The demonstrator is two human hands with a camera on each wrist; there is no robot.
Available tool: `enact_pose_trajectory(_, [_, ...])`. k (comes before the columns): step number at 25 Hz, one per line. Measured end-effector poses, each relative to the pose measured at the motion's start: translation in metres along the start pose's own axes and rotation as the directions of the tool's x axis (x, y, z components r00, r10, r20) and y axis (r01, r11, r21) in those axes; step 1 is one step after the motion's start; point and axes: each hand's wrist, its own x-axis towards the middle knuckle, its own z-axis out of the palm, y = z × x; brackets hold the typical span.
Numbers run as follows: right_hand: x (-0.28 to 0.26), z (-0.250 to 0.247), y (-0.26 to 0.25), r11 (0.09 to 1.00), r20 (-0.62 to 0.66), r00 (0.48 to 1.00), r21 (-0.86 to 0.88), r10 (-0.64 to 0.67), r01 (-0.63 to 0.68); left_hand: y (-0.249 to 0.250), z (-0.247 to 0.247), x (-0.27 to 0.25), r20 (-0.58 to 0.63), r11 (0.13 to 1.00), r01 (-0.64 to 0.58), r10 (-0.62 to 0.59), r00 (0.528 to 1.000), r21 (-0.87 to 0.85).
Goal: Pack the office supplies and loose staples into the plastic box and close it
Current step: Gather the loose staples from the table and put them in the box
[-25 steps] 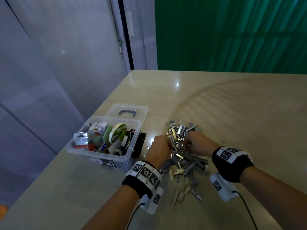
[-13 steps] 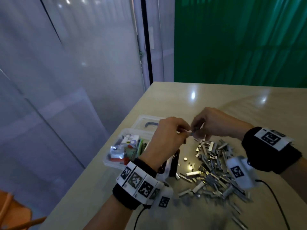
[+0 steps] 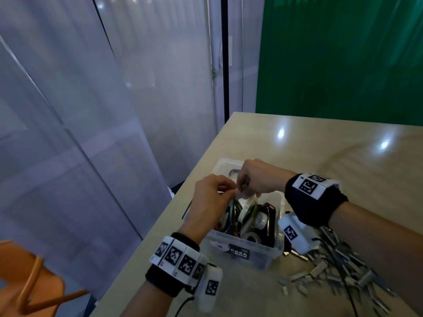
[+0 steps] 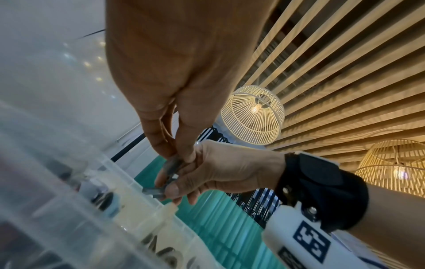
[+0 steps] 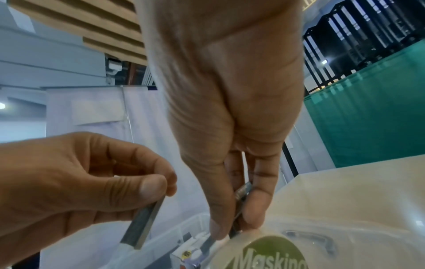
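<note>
A clear plastic box (image 3: 270, 251) holding tape rolls and other supplies sits open on the table, its lid (image 3: 223, 167) lying flat behind it. Both hands hover over the box. My left hand (image 3: 225, 191) pinches a strip of staples (image 5: 143, 224) between thumb and fingers. My right hand (image 3: 246, 187) pinches more staple strips (image 5: 242, 193), fingertips pointing down just above a masking tape roll (image 5: 269, 253). A pile of loose staples (image 3: 338, 264) lies on the table right of the box.
The beige table (image 3: 343, 156) ends at its left edge close to the box. An orange chair (image 3: 29, 277) stands at the lower left. Grey panels and a green curtain (image 3: 343, 58) rise behind the table.
Both hands lifted off the staple pile holding staple strips and moved left to above the open box. The head view swung left and closer.
</note>
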Motion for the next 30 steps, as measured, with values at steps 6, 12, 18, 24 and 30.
enact_pose_trajectory(6, [0.011, 0.008, -0.008, 0.978, 0.134, 0.986, -0.198, 0.095, -0.067, -0.012, 0.022, 0.002, 0.045, 0.997, -0.001, -0.003, 0.999, 0.076])
enact_pose_trajectory(12, [0.011, 0.015, -0.004, 0.978, 0.087, 0.987, -0.172, 0.138, -0.121, -0.016, 0.024, 0.005, 0.073, 0.988, 0.041, -0.052, 0.996, 0.149])
enact_pose_trajectory(18, [-0.005, 0.005, -0.002, 0.995, 0.007, 0.996, -0.058, 0.084, -0.084, -0.006, 0.013, 0.006, 0.048, 0.982, 0.003, -0.013, 0.999, 0.188])
enact_pose_trajectory(24, [-0.052, -0.023, 0.014, 0.998, -0.054, 0.998, 0.063, 0.008, -0.005, 0.025, 0.038, 0.002, 0.133, 0.988, -0.050, 0.031, 0.991, 0.144])
enact_pose_trajectory(30, [-0.113, -0.040, 0.065, 0.996, -0.025, 0.997, 0.061, 0.070, -0.068, 0.066, 0.085, 0.007, 0.201, 0.971, -0.170, 0.136, 0.970, 0.166])
